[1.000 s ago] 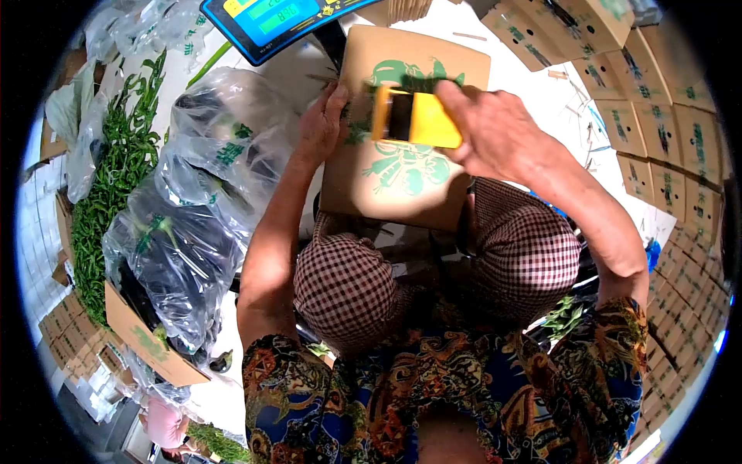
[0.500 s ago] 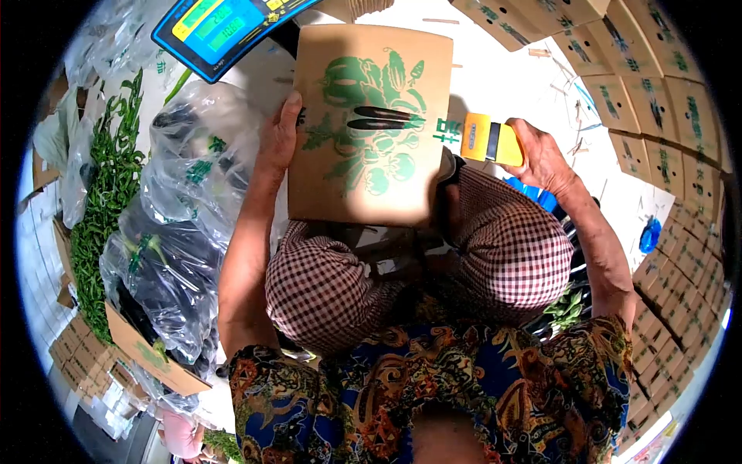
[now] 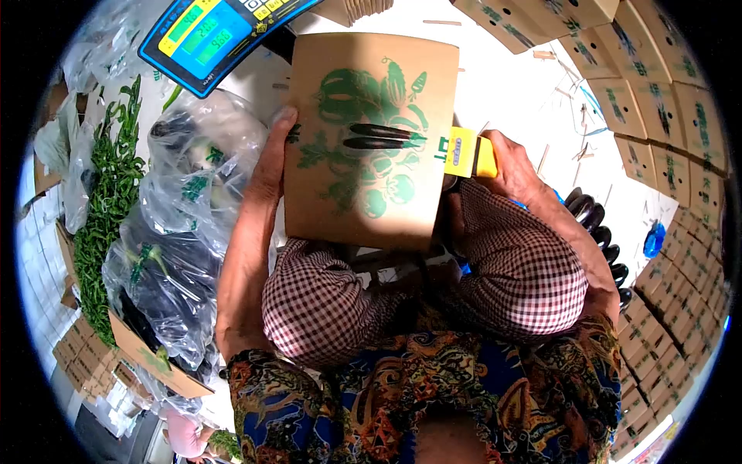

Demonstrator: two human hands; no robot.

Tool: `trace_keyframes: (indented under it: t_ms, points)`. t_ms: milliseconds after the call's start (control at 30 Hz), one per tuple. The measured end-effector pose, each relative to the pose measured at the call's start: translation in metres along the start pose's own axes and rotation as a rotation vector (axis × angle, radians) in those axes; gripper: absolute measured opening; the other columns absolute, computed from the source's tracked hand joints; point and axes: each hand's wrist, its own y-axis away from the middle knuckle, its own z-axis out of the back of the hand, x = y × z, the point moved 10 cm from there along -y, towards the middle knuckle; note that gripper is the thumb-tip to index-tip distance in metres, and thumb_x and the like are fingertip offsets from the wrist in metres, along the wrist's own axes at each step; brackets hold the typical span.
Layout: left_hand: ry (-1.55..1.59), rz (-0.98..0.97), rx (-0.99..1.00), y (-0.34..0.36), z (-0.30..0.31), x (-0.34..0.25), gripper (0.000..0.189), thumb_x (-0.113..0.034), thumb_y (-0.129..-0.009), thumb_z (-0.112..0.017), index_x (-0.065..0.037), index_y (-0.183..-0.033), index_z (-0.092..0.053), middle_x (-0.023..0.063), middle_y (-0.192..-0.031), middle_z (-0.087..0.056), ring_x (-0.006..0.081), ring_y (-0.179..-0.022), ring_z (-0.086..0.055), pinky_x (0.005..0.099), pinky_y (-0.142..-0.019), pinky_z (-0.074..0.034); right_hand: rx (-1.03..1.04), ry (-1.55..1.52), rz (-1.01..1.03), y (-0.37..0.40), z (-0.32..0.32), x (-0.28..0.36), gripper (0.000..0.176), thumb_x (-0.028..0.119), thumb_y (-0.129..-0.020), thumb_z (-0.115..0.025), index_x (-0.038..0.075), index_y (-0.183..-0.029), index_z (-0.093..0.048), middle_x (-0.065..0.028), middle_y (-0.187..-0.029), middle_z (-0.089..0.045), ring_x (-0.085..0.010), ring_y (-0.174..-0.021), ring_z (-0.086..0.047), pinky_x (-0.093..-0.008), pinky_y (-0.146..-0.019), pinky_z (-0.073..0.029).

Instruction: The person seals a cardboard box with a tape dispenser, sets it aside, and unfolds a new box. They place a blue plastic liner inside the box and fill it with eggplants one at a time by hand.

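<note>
A brown cardboard box (image 3: 371,201) with a green vegetable print lies in front of me above my knees. My left hand (image 3: 274,155) holds its left side, the thumb at the edge and the other fingers hidden. In my right hand (image 3: 506,166) is a yellow tool with a dark band (image 3: 461,153), like a tape dispenser; its left end meets or overlaps the box's right edge. Two dark eggplants are pictured at the middle of the box's face.
A blue scale display (image 3: 205,39) stands at the upper left. Clear bags of eggplants (image 3: 170,271) and green peppers (image 3: 112,201) lie left. Several eggplants (image 3: 591,216) are on the right, before stacked cartons (image 3: 688,116). Someone in pink (image 3: 184,435) is at the lower left.
The yellow tool has moved left with my right hand, up to the box's edge. The box has shifted slightly down. More eggplants show beside my right forearm.
</note>
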Motion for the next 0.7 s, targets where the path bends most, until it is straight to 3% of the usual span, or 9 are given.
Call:
trace_keyframes:
  t_ms: [133,233,333,400,500,533,633,667,700]
  points:
    - [0.121,0.106,-0.004,-0.01,-0.005,0.034,0.057,-0.048,-0.093,-0.047,-0.004,-0.129,-0.049,0.0102,-0.116,-0.059,0.0202,-0.098,-0.06,0.0332,-0.085,-0.05,-0.066,-0.038,-0.02,0.02,0.05,0.033,0.044,0.034,-0.083,-0.067,0.002,-0.102,-0.044,-0.021,-0.086,-0.06,-0.0398,-0.081,-0.063,-0.0422,-0.069,-0.053]
    - [0.316,0.101,-0.026,-0.039,0.006,0.082,0.05,-0.043,-0.096,-0.042,-0.005,-0.125,-0.052,0.0144,-0.113,-0.061,0.0231,-0.094,-0.062,0.0381,-0.08,-0.054,-0.053,0.277,0.186,0.017,0.088,0.101,0.037,0.021,-0.076,-0.065,0.003,-0.101,-0.044,-0.017,-0.08,-0.06,-0.031,-0.067,-0.065,-0.04,-0.059,-0.055]
    - [0.179,0.082,0.12,-0.074,0.046,0.113,0.059,-0.051,-0.097,-0.033,-0.005,-0.133,-0.046,0.0127,-0.122,-0.057,0.0225,-0.105,-0.056,0.037,-0.089,-0.048,-0.008,0.231,0.211,0.001,0.08,0.14,0.038,0.007,-0.068,-0.063,0.003,-0.098,-0.042,-0.0162,-0.072,-0.059,-0.0263,-0.053,-0.06,-0.0358,-0.047,-0.051]
    - [-0.036,-0.018,0.088,-0.062,0.058,0.094,0.064,-0.054,-0.097,-0.03,-0.005,-0.135,-0.046,0.0121,-0.125,-0.056,0.0213,-0.11,-0.054,0.0355,-0.092,-0.045,0.017,0.254,0.254,-0.015,0.068,0.17,0.036,0.002,-0.066,-0.062,-0.001,-0.096,-0.043,-0.0154,-0.07,-0.058,-0.0259,-0.053,-0.059,-0.0355,-0.044,-0.049]
    - [-0.467,-0.221,-0.033,0.002,0.018,0.001,0.065,-0.054,-0.098,-0.024,-0.004,-0.133,-0.048,0.0127,-0.124,-0.057,0.0195,-0.113,-0.054,0.0317,-0.096,-0.043,0.077,0.372,0.245,-0.039,0.053,0.213,0.03,0.003,-0.069,-0.062,-0.005,-0.093,-0.046,-0.015,-0.066,-0.058,-0.0276,-0.054,-0.06,-0.0368,-0.046,-0.049]
    - [-0.387,-0.207,0.041,0.02,-0.008,-0.021,0.051,-0.04,-0.102,-0.027,-0.003,-0.13,-0.048,0.0115,-0.124,-0.056,0.0188,-0.114,-0.053,0.0336,-0.095,-0.046,0.146,0.398,0.186,-0.048,0.049,0.225,0.032,0.004,-0.069,-0.064,-0.005,-0.096,-0.049,-0.0183,-0.064,-0.06,-0.0316,-0.059,-0.063,-0.0389,-0.051,-0.05]
    - [-0.626,-0.433,0.069,0.03,-0.02,-0.057,0.062,-0.051,-0.1,-0.023,-0.003,-0.128,-0.051,0.0123,-0.119,-0.06,0.019,-0.109,-0.057,0.0307,-0.089,-0.046,0.14,0.419,0.173,-0.065,0.046,0.245,0.03,0.01,-0.07,-0.066,-0.003,-0.095,-0.056,-0.0207,-0.076,-0.066,-0.035,-0.074,-0.067,-0.0409,-0.065,-0.053]
    - [-0.275,-0.197,-0.067,0.027,-0.005,-0.038,0.057,-0.046,-0.101,-0.024,-0.004,-0.13,-0.049,0.0116,-0.12,-0.06,0.0182,-0.105,-0.058,0.0311,-0.088,-0.047,0.143,0.433,0.188,-0.069,0.045,0.248,0.037,0.015,-0.07,-0.069,-0.003,-0.099,-0.054,-0.0214,-0.078,-0.066,-0.0361,-0.074,-0.067,-0.0415,-0.066,-0.053]
    - [-0.358,-0.251,-0.075,0.025,-0.007,-0.044,0.052,-0.042,-0.1,-0.029,-0.005,-0.129,-0.05,0.0118,-0.118,-0.06,0.0191,-0.104,-0.059,0.0315,-0.087,-0.047,0.146,0.447,0.193,-0.073,0.044,0.246,0.045,0.02,-0.07,-0.071,-0.003,-0.103,-0.052,-0.0221,-0.079,-0.066,-0.0373,-0.073,-0.066,-0.0421,-0.066,-0.053]
